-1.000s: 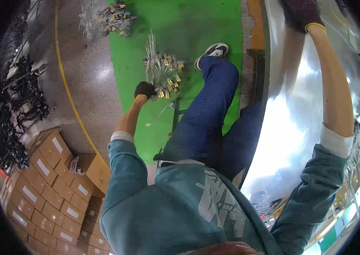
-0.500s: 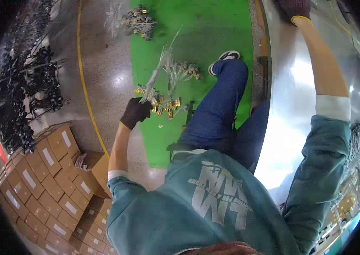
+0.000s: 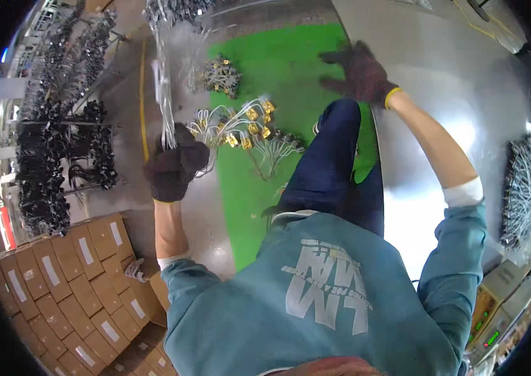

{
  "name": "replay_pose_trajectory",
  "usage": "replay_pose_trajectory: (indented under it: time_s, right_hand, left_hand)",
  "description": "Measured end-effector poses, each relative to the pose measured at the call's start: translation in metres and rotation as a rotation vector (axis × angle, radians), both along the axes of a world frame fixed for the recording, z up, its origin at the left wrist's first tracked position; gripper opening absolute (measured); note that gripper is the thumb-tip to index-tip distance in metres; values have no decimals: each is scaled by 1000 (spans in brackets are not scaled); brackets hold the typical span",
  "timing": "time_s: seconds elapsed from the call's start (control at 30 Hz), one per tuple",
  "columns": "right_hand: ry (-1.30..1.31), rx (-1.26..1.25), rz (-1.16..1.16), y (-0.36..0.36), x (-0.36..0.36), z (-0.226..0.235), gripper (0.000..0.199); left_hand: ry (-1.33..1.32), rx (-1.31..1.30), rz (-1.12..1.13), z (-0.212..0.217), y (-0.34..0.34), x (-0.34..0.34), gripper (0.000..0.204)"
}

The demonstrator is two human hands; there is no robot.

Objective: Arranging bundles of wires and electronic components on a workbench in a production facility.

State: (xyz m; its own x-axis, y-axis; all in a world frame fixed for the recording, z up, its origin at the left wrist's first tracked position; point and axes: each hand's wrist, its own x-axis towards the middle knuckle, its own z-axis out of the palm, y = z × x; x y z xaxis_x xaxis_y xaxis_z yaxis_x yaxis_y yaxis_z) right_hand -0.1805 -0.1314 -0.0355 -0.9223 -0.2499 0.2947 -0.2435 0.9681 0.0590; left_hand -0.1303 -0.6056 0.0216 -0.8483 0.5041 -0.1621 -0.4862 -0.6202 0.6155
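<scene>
My left hand (image 3: 175,166), in a dark glove, is shut on a bundle of white wires with gold end pieces (image 3: 240,122). The wires fan out to the right of the fist and long strands rise above it. My right hand (image 3: 358,70), also dark-gloved with a yellow cuff, is spread open over the near edge of a shiny metal table (image 3: 441,75), holding nothing. My legs in dark blue trousers stand on a green floor mat (image 3: 259,207) between the two arms.
More wire bundles (image 3: 218,75) lie on the green mat. Racks of black cable bundles (image 3: 59,156) stand at the left. Stacked cardboard boxes (image 3: 65,276) fill the lower left. A grey wire pile (image 3: 522,182) lies on the table's right side.
My left hand has lifted the wire bundle up off the green mat and toward the left. My right hand has moved down and left along the metal table.
</scene>
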Motion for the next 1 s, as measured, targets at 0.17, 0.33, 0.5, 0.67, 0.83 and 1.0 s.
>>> replay_pose_trajectory:
  time_s: [0.17, 0.33, 0.5, 0.67, 0.83, 1.0]
  right_hand:
    - [-384, -664, 399, -44, 100, 89, 93]
    - [-147, -668, 543, -68, 159, 133, 96]
    - [30, -768, 570, -44, 201, 152, 79]
    - [159, -569, 324, 34, 243, 135, 65]
    - [342, -452, 74, 74, 316, 111, 37]
    - [186, -389, -255, 106, 368, 102, 37]
  left_hand:
    - [572, -100, -127, 93, 80, 11, 51]
    - [429, 30, -279, 169, 169, 44, 52]
    - [553, 228, -862, 203, 253, 55, 51]
    - [589, 57, -851, 211, 332, 107, 37]
    - [443, -141, -1220, 204, 401, 136, 44]
    - [683, -501, -1310, 204, 471, 169, 44]
